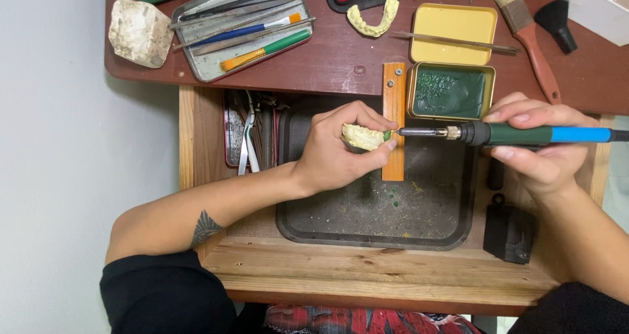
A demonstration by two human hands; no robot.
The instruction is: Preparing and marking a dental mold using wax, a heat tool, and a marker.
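Item: our left hand [334, 152], grip pinched around a pale yellow dental cast [362, 137], fingers curled over its top and thumb under its outer edge, held above a dark tray [373, 222]. Item: our right hand [540, 147], grip closed on a heated wax tool [524, 135] with green and blue handle, its metal tip meeting a small green dab at the edge of the cast nearest that hand. To do this contact well, we judge the tip should rest lightly, the cast kept level and both wrists steadied so the dab stays put. Item: an orange wooden strip [394, 121] passes just behind the cast and the tip. Item: beyond the tool grip, an open tin of green wax [451, 90] with its yellow lid [453, 25]. Item: a second cast arch [373, 19], a brush [527, 29], a metal tray of instruments [242, 26] and a whitish stone block [139, 31], all well beyond the left grip on the reddish table [327, 62]. Item: a black box [510, 232] beneath the right wrist, perhaps the tool's power unit. Surroundings: plain wooden drawer frame [367, 268], pale floor to the left.
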